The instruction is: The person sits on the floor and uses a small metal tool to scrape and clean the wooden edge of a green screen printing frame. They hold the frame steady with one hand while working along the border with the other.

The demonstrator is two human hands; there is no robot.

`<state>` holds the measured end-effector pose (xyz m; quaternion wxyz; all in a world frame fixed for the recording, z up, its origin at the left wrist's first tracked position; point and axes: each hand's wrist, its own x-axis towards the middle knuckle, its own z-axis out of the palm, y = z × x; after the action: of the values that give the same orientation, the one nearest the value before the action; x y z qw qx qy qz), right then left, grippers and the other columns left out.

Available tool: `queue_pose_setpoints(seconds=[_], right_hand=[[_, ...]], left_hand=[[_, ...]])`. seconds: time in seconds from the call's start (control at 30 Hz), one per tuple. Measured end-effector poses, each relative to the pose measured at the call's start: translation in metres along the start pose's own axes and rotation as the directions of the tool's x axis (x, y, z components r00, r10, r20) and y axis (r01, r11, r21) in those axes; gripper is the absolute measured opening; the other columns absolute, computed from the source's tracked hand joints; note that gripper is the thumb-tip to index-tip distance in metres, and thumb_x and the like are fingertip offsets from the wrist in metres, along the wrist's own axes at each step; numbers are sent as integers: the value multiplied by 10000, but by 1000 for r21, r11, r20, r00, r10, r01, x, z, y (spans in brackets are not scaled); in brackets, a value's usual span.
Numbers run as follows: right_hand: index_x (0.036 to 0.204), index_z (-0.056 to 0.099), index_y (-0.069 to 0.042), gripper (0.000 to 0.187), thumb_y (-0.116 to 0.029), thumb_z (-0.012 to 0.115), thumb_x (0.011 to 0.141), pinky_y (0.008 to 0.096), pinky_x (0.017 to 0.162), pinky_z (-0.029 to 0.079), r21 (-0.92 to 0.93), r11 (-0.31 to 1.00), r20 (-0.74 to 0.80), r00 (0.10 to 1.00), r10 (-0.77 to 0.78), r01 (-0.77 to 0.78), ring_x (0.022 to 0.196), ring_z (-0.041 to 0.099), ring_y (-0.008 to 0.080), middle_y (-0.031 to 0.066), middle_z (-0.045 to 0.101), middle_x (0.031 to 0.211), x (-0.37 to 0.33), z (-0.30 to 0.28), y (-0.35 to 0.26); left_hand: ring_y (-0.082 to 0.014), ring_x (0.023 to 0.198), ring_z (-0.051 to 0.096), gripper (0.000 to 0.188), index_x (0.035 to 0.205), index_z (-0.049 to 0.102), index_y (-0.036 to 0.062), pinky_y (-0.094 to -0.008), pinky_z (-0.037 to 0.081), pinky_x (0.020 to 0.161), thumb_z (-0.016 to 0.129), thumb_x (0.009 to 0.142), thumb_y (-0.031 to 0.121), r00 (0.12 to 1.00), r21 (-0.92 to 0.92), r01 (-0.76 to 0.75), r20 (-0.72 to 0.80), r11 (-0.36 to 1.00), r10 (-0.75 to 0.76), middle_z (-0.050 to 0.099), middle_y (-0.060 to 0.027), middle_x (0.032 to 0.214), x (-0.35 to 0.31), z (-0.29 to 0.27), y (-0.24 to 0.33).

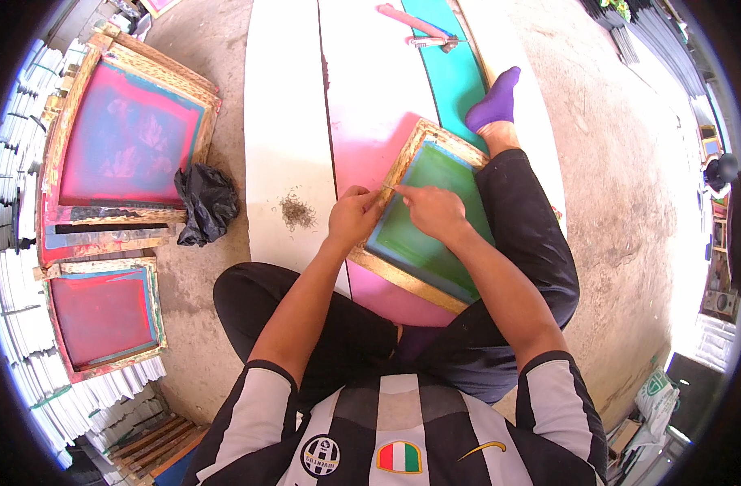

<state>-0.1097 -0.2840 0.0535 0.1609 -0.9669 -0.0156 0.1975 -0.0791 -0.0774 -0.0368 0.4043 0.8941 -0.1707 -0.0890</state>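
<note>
A screen-printing frame with wooden sides and green mesh lies tilted across the boards, against my right leg. My left hand is closed in a pinch at the frame's left wooden side. My right hand reaches over the mesh, its index finger pointing to the same spot and its other fingers curled. The fingertips of both hands nearly meet there; anything between them is too small to make out. Left of my left hand, a small heap of thin dark bits, like staples, lies on the white board.
A pink-handled tool and a smaller tool lie at the far end of the boards. More printing frames lean at the left, with a black plastic bag beside them. White stacks line the left side.
</note>
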Motion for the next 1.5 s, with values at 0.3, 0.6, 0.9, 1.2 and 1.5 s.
queue_pose_setpoints(seconds=[0.3,0.6,0.9,1.2,1.5], right_hand=[[1439,649,-282,399,-252,507,1067,561,830,592,-61,996,98,993,73,-67,963,750,385,168,771,1056,-5,-10,-10],[1446,645,-260,410,-246,493,1065,553,899,586,-16,997,109,991,80,-79,1021,745,395,190,762,1115,-3,-8,-12],[1456,639,-300,411,-287,493,1072,568,940,557,128,981,111,985,135,-148,1076,721,419,190,745,1196,-5,-3,-6],[1494,594,-282,441,-239,487,1068,558,854,595,-49,994,128,986,106,-100,979,756,388,205,762,1066,-7,-14,-19],[1445,631,-183,478,-152,537,977,536,807,613,-103,994,125,991,52,-39,961,764,396,190,769,1032,-4,-17,-22]], left_hand=[[-303,840,718,373,1246,770,83,-414,574,775,733,939,292,998,-105,55,15,993,-54,735,-147,1091,-4,-1,0],[-317,849,726,374,1225,777,88,-423,571,774,732,927,310,1000,-70,12,8,997,-11,754,-153,1058,-2,2,-5],[-295,809,725,375,1237,776,92,-399,569,753,742,908,268,999,-174,42,4,984,-42,757,-140,1052,-4,4,-8],[-297,778,713,362,1228,777,88,-412,561,727,737,910,255,999,-178,52,-1,983,-53,748,-146,1012,-4,4,-5],[-336,750,713,314,1175,799,114,-439,553,707,701,918,266,993,-156,114,0,981,-116,728,-172,841,-4,4,0]])
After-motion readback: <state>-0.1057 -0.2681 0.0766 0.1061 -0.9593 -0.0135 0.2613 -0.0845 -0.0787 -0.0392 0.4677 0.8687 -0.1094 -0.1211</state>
